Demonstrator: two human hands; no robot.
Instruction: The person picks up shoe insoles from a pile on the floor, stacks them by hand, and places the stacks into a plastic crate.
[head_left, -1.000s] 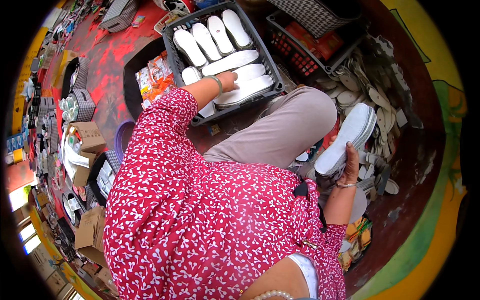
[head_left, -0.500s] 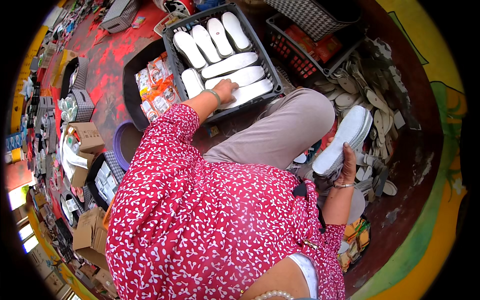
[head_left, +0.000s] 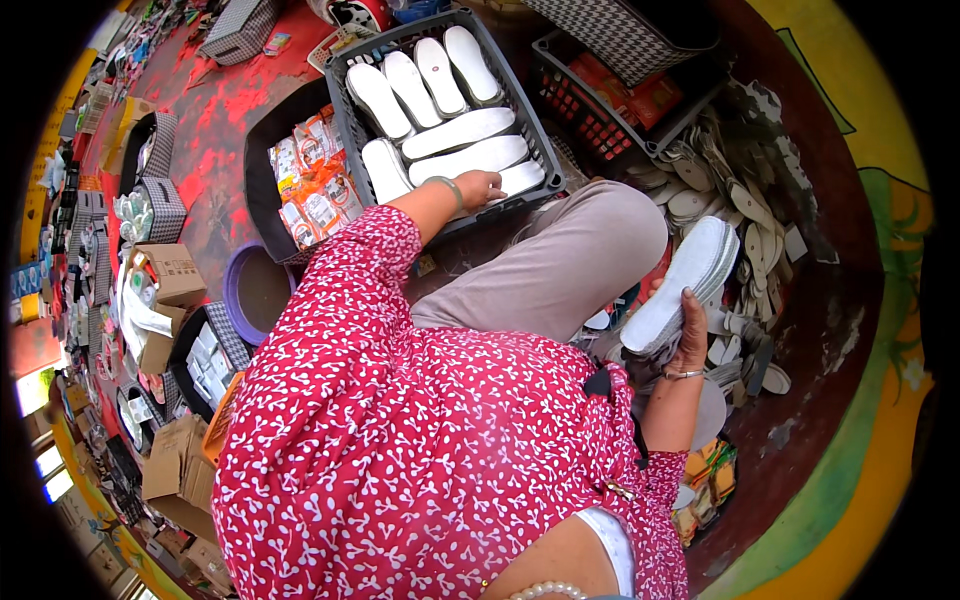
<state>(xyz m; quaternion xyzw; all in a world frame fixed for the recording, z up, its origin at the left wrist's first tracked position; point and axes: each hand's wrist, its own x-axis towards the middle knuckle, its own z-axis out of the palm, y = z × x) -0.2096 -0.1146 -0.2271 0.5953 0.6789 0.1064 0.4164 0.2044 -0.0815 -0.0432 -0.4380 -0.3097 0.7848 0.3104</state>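
My left hand reaches over the near side of a dark grey plastic crate. Its fingers are bent and rest on the nearest white insole, partly hiding it; I see no grip on it. White insoles lie in stacks in the crate, some lengthwise and others crosswise. On the right, my right hand is closed round a thick stack of insoles, thumb on the near side, the stack tilted with its pale top face showing.
Loose insoles form a pile by the right wall. Orange-and-white packets fill a black bin left of the crate. Behind stands another dark crate under a houndstooth basket. A purple-rimmed tub and cardboard boxes are at left.
My left hand has slid to the right along the nearest insole, toward the crate's near right corner. My right hand and its stack have barely moved.
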